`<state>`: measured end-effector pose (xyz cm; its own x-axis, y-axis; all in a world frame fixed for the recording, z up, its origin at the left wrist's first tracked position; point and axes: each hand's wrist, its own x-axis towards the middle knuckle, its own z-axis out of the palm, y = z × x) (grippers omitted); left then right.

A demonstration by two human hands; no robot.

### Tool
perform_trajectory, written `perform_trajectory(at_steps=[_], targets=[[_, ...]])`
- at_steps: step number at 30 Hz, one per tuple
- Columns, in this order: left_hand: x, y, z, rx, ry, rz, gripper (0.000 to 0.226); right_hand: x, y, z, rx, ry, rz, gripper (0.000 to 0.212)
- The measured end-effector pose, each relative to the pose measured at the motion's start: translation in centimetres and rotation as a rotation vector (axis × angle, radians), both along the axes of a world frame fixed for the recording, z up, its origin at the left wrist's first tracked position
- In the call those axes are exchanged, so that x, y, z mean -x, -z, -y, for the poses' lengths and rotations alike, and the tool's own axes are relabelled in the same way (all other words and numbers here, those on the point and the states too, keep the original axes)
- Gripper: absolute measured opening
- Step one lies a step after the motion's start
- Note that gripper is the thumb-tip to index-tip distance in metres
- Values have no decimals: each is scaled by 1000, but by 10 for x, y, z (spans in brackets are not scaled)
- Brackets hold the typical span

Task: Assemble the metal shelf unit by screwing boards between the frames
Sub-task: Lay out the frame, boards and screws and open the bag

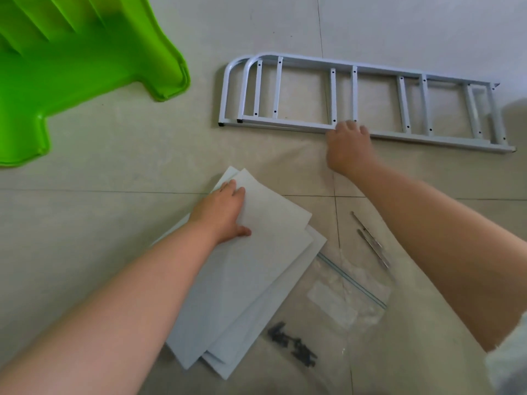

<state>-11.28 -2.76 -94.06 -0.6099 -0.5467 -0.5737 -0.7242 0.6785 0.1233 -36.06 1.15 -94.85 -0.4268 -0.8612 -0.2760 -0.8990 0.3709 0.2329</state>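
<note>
Two white metal ladder-like frames lie stacked flat on the tiled floor at the upper right. My right hand reaches to their near rail, with the fingers curled over the tube. A fanned stack of white boards lies on the floor in the middle. My left hand rests flat on the top board with straight fingers. A small heap of dark screws lies beside the boards at the lower middle.
A green plastic stool lies on its side at the upper left. A clear zip bag and two thin metal rods lie right of the boards. A pale sheet covers the floor under these parts.
</note>
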Motion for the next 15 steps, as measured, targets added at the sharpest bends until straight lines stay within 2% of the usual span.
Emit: perform_trajectory(at_steps=[3, 6, 8, 11, 13, 15], targets=[[-18, -2, 5, 93, -167, -84, 71, -45, -10, -1, -65, -87, 85, 33], [-44, 4, 3, 120, -255, -40, 74, -92, -9, -13, -138, -25, 292, 38], [-63, 10, 2, 71, -277, -5, 80, -117, -6, -25, -204, 61, 432, 53], [-81, 15, 3, -7, -279, 2, 83, -142, -5, -42, -180, 236, 440, 69], [-82, 14, 6, -49, -313, -19, 81, -150, -11, -54, -85, 410, 396, 63], [-77, 11, 8, -78, -308, 0, 76, -157, -19, -67, -34, 626, 396, 47]])
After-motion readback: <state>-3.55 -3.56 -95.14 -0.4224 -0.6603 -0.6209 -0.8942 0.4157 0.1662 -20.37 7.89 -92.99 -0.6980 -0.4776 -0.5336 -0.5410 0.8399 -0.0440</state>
